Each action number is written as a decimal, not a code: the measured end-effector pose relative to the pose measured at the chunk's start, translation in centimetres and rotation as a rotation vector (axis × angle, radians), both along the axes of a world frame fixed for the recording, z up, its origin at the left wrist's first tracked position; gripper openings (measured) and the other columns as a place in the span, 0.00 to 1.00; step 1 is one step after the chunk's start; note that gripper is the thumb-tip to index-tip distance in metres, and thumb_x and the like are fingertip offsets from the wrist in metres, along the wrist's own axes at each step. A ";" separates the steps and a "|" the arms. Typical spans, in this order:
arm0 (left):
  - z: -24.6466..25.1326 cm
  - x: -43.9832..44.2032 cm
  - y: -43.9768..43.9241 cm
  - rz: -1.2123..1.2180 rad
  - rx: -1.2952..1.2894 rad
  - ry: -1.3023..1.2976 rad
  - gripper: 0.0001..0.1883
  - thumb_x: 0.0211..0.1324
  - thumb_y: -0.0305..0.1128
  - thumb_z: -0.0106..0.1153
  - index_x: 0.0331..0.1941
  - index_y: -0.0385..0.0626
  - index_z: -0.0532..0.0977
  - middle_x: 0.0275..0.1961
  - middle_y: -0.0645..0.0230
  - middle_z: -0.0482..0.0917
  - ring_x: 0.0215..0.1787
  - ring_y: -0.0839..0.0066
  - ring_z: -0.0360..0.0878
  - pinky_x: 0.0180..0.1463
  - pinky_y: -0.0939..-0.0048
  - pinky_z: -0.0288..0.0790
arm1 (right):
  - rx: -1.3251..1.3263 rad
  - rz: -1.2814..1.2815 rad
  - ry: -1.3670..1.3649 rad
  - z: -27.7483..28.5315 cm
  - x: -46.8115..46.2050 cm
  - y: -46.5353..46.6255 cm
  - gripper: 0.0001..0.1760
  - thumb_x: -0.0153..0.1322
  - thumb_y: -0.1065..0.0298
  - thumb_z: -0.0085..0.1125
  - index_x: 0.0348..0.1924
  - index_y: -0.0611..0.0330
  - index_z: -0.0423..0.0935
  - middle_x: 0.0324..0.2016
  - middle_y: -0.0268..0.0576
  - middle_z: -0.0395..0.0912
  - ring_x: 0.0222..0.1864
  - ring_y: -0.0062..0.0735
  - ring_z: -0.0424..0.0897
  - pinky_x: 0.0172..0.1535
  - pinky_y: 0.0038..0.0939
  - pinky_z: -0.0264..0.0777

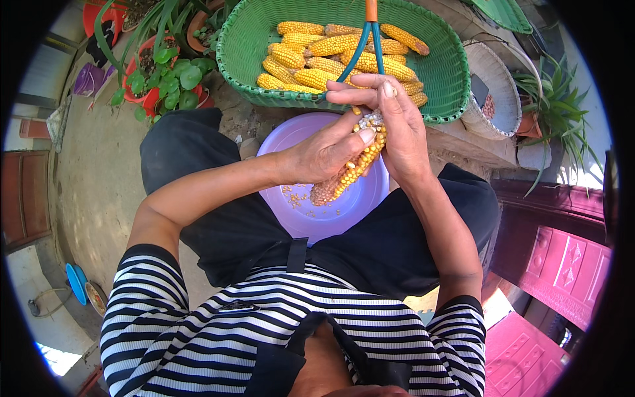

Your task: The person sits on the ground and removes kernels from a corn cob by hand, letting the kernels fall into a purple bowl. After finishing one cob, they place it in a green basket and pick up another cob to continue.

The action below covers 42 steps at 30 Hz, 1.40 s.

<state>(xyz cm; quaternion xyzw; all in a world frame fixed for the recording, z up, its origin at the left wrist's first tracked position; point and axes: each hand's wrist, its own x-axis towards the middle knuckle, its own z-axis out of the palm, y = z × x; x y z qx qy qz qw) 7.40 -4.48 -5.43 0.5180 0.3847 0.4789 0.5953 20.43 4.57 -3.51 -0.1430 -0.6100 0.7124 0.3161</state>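
Observation:
Both hands are around a partly shelled ear of dried corn point(358, 161), tilted above a lilac plastic basin point(364, 218). My left hand point(325, 151) grips it from the left, thumb pressed on the kernels near the upper end. My right hand point(404, 131) supports the ear from the right, its thumb raised and fingers extended. Bare reddish cob shows along the left side and lower end, while rows of yellow kernels point(364, 161) stay on the right side. Loose kernels point(297, 198) are scattered on the basin floor. The far fingers of my left hand are hidden behind the cob.
Beyond the basin, a green woven basket point(243, 59) with an orange-and-teal handle point(371, 30) holds several corn ears point(337, 44). A pale woven basket point(501, 99) stands right of it. Potted plants point(168, 74) are at left; a pink door panel point(565, 268) is at right.

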 end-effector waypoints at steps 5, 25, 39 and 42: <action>0.2 -0.4 0.0 -0.013 0.002 0.014 0.29 0.75 0.42 0.40 0.70 0.34 0.53 0.52 0.60 0.73 0.52 0.76 0.75 0.54 0.71 0.71 | 0.014 -0.007 0.005 0.0 0.1 0.0 0.27 0.84 0.51 0.35 0.58 0.69 0.65 0.47 0.59 0.83 0.62 0.52 0.76 0.69 0.46 0.64; -0.4 -0.4 -0.2 -0.040 -0.019 -0.003 0.29 0.73 0.46 0.47 0.67 0.37 0.56 0.43 0.62 0.77 0.42 0.76 0.79 0.46 0.71 0.75 | -0.085 -0.067 -0.013 -0.1 0.2 0.3 0.26 0.84 0.51 0.37 0.59 0.67 0.67 0.48 0.57 0.83 0.61 0.47 0.77 0.65 0.42 0.70; -1.2 0.2 -0.3 0.097 0.030 0.173 0.23 0.80 0.47 0.34 0.63 0.40 0.64 0.39 0.65 0.77 0.32 0.80 0.78 0.35 0.77 0.71 | -0.178 -0.071 -0.003 -0.8 0.2 0.4 0.25 0.83 0.53 0.43 0.60 0.69 0.67 0.42 0.56 0.85 0.55 0.48 0.81 0.63 0.44 0.72; -1.5 0.3 -0.4 0.081 0.055 0.104 0.26 0.79 0.49 0.35 0.64 0.39 0.62 0.36 0.61 0.77 0.31 0.75 0.79 0.34 0.70 0.71 | -0.192 -0.021 0.036 -0.5 0.3 0.3 0.24 0.83 0.54 0.44 0.60 0.67 0.69 0.39 0.54 0.85 0.53 0.49 0.82 0.63 0.46 0.72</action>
